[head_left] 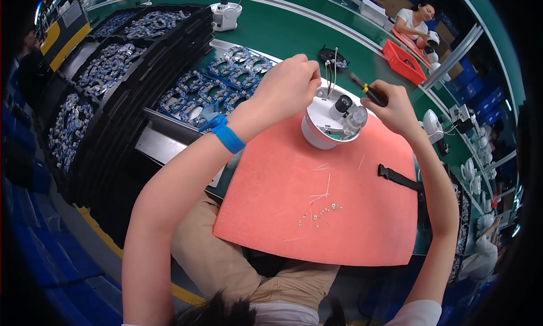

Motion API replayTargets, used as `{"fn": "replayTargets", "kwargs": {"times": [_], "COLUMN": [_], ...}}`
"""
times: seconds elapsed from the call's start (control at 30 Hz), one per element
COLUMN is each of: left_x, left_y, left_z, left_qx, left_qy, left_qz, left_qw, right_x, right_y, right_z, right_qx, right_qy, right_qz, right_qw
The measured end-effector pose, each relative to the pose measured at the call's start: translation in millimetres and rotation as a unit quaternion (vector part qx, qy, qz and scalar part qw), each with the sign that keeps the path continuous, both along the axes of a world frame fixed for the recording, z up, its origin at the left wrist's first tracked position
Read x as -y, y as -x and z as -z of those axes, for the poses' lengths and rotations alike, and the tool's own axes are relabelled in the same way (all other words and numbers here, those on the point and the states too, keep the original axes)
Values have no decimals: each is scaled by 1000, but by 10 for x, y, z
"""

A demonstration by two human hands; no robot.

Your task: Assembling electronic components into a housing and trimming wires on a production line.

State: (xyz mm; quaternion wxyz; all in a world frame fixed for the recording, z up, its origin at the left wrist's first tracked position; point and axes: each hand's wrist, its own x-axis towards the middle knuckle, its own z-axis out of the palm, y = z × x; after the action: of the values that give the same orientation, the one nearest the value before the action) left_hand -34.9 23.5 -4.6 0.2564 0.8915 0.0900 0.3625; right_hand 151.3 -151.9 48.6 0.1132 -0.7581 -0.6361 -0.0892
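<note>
A white bowl-shaped housing [320, 138] rests on the pink foam mat [283, 173]. Inside it are a black cylinder [343, 103] and a clear round part [356, 118]. Thin wires [329, 77] rise from its far side. My left hand [294, 80], with a blue band at the wrist, is closed at the housing's far left rim, close to the wires; what its fingers pinch is hidden. Right of the housing, my right hand [395, 102] grips a hand tool with a black-and-yellow handle [375, 96]. Its grey end points up and left; the exact kind is unclear.
Small components [322, 213] and thin white strips [320, 196] lie on the mat. A black strap with a buckle [399, 176] crosses its right edge. Blue circuit boards [198, 91] and stacked black trays [136, 83] stand left. A red bin [403, 62] and another person [412, 23] are beyond.
</note>
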Motion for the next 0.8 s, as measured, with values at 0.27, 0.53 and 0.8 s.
{"fn": "replayTargets", "kwargs": {"times": [0.27,0.53,0.8], "left_x": [49,12,34], "left_y": [260,326,273], "left_z": [-41,266,428], "left_qx": [-157,-337,-321], "left_qy": [-34,-53,-75], "left_qz": [39,102,98], "left_qw": [986,934,939], "right_x": [-74,209,290], "right_y": [-1,-416,-705], "right_z": [247,457,418], "right_qx": [-527,-655,-618], "right_qy": [129,-8,0], "right_qz": [200,215,308], "right_qw": [816,724,724]}}
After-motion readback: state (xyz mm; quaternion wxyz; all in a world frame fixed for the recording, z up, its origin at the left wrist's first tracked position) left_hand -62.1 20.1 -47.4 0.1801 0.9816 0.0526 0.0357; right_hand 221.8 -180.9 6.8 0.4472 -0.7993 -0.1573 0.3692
